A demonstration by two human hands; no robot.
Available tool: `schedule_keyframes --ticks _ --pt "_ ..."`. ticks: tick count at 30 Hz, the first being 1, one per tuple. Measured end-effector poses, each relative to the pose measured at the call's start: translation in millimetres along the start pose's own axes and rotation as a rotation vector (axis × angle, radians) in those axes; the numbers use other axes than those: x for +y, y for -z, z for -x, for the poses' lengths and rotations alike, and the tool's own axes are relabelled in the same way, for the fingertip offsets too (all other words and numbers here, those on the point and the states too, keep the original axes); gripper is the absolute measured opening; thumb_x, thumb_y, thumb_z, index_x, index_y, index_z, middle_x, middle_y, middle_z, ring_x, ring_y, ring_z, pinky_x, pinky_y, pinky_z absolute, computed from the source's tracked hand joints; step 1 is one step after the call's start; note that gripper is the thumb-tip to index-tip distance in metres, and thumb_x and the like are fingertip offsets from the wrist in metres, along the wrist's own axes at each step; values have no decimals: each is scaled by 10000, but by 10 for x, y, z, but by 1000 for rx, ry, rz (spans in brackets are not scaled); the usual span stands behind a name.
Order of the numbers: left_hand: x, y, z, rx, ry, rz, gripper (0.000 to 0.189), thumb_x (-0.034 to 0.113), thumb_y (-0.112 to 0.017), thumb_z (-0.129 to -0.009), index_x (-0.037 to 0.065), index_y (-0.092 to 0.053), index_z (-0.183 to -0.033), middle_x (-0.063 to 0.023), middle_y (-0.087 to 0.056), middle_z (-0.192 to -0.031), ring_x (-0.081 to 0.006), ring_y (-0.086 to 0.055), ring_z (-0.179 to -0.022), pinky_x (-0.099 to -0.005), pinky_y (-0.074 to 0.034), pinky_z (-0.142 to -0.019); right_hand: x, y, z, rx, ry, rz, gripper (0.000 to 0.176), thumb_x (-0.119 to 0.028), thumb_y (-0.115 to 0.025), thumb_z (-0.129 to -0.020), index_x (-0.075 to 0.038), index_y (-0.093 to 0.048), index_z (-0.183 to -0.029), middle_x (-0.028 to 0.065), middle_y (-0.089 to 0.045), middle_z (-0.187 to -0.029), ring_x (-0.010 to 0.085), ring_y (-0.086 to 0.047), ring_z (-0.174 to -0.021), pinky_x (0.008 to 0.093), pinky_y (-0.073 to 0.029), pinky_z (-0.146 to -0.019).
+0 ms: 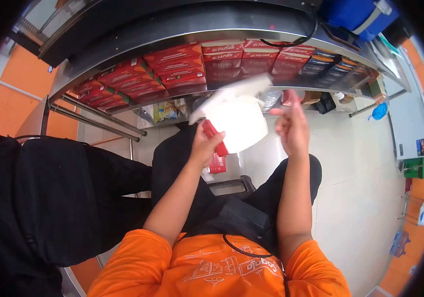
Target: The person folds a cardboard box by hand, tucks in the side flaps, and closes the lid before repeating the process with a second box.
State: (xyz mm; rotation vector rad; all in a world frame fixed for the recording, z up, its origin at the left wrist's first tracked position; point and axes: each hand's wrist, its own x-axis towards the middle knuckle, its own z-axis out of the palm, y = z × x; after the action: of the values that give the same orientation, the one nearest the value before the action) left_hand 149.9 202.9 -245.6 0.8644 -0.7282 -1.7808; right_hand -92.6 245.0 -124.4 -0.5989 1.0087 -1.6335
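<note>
An unfolded carton, white inside (239, 121) with red edges, is held up in front of me. My left hand (207, 145) grips its red flap (215, 137) at the lower left side. To the right of the carton is my right hand (292, 129), raised, with its fingers apart and slightly blurred; it does not touch the white panel. The carton's upper flap (244, 90) is blurred too. Below the carton, a red and white box (217, 164) shows between my knees.
Stacked red boxes (224, 64) and dark blue boxes (317, 67) fill the shelf under a metal table (187, 37). A blue container (363, 17) stands at the upper right. A person in black (58, 198) is close on my left.
</note>
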Motion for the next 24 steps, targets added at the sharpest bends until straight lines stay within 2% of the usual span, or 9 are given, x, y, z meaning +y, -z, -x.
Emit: schedule_keyframes --ticks 1,3,5,6,12,16,19,22,24 --pt "114 40 25 -105 34 90 600 111 -696 -924 54 -393 -1438 -94 -550 -1336 -225 -577 -1221 -431 -476 -1061 -22 166 -40 42 135 -40 341 -274 -540 -1048 -20 -623 -1260 86 -702 -1026 91 -635 -787 173 -454 -589" --pt "414 -35 193 -55 159 304 572 273 -630 -963 69 -411 -1451 -100 -553 -1361 -267 -562 -1253 -471 -448 -1089 -51 415 -108 129 243 19 328 -297 -558 -1045 -58 -643 -1253 48 -691 -1032 63 -595 -782 163 -422 -604" --pt "567 59 290 -124 224 351 613 416 -601 -948 90 -454 -1446 -105 -563 -1389 -292 -557 -1274 -491 -429 -1099 -97 477 -137 218 184 215 310 -298 -577 -1036 -78 -659 -1239 11 -678 -1034 45 -559 -782 166 -406 -637" --pt "599 71 312 -84 216 393 601 432 -575 -952 69 -493 -1424 -126 -586 -1378 -309 -578 -1262 -490 -460 -1080 -75 424 -92 227 140 376 293 -266 -610 -1018 -91 -669 -1245 -21 -663 -1011 59 -568 -868 213 -455 -731" --pt "746 90 433 -159 356 468 594 426 -552 -961 38 -513 -1409 -166 -629 -1337 -318 -647 -1191 -465 -559 -974 103 9 58 -295 221 558 370 -224 -683 -965 -84 -653 -1306 30 -586 -1172 109 -561 -958 252 -481 -812" --pt "738 208 417 -141 424 516 597 436 -550 -969 18 -517 -1394 -165 -663 -1282 -309 -698 -1103 -418 -618 -881 105 -3 94 -473 210 651 353 -212 -716 -961 -48 -638 -1264 12 -539 -1087 130 -555 -961 283 -508 -844" --pt "751 333 374 -364 574 699 609 459 -548 -971 10 -521 -1381 -167 -669 -1271 -301 -714 -1064 -390 -641 -814 215 30 51 -432 112 524 263 -183 -730 -949 -44 -661 -1162 13 -557 -1058 127 -556 -964 292 -519 -812" --pt "768 165 462 -170 497 560 616 467 -547 -971 6 -522 -1379 -169 -669 -1272 -297 -721 -1049 -375 -652 -765 312 -44 66 -247 115 408 273 -216 -781 -898 -74 -706 -1119 40 -512 -1093 152 -544 -1007 288 -518 -809" --pt "760 185 431 -164 484 575 615 466 -548 -970 7 -524 -1379 -173 -668 -1273 -299 -718 -1057 -381 -650 -769 293 -106 117 -271 171 456 229 -178 -757 -922 -48 -692 -1098 26 -572 -1046 130 -565 -990 278 -511 -801"
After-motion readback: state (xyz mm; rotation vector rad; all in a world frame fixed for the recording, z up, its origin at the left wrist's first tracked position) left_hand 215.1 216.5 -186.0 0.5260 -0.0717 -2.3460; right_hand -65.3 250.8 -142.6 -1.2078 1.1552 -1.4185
